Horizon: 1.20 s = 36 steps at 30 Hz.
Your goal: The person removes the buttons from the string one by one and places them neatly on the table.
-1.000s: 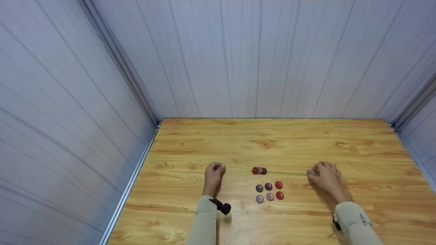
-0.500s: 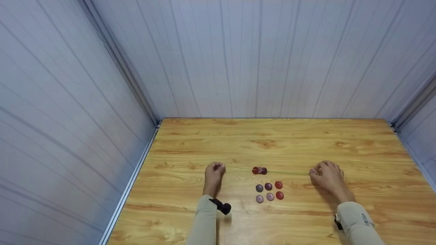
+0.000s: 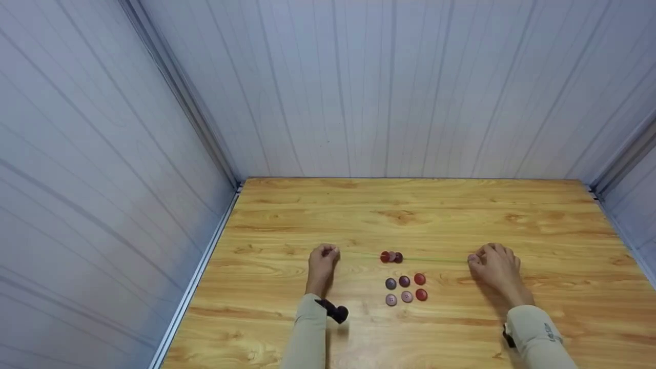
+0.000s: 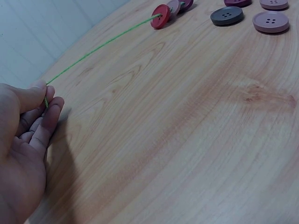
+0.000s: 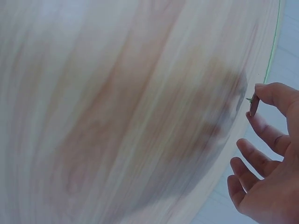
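Pinching button [image 3: 472,258], right hand [image 3: 497,269] well inside table [image 3: 410,220] edges

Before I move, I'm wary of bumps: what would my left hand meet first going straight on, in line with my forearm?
Probably the back wall: your left hand points across the table towards it with nothing visible between, though depth is unclear.

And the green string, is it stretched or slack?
Stretched: the string runs nearly straight between the left hand and the right hand.

Ten buttons [image 3: 404,281], one string [image 4: 103,44], two hands [image 3: 496,267]
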Motion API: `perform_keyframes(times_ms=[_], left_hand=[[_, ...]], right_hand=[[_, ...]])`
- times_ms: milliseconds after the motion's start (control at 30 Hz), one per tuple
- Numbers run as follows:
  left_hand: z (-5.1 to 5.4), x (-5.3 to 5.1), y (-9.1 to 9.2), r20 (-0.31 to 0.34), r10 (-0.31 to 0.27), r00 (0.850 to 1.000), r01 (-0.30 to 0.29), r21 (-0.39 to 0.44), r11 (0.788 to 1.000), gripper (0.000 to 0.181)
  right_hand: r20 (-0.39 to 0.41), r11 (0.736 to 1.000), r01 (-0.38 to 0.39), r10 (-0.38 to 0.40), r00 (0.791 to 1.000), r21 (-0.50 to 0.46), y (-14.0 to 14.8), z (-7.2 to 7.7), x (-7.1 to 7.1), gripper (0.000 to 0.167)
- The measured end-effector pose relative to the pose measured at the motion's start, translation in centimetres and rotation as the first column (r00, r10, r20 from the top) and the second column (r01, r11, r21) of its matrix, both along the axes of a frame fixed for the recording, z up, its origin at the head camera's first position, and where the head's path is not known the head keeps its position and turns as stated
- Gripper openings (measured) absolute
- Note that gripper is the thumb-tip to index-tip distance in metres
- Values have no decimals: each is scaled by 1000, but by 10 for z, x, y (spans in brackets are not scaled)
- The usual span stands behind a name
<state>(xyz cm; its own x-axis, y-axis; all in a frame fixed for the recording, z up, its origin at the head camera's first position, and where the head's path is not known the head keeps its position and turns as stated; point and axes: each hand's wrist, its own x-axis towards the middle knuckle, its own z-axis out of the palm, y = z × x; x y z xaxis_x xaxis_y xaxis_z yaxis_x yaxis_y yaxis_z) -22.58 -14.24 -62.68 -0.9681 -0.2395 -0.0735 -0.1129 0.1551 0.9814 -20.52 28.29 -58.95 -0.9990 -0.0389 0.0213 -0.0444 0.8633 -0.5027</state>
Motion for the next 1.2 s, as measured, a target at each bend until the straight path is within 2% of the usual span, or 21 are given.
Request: perform_keyframes(times_ms=[900,967,1200], left_hand=[[1,-1,2,-19,7,1000,-7,2,1000,14],[5,1,3,-20,2,1000,-1,23,1000,15],[33,14,5,-38,-30,999,33,85,996,17]], right_hand=[[-29,1000,5,-5,1000,-1,6,-1,1,27],[-22,1000,4,-4,1000,8,8,-1,1,29],[-16,1000,17,-16,1000,21,11,-1,2,34]])
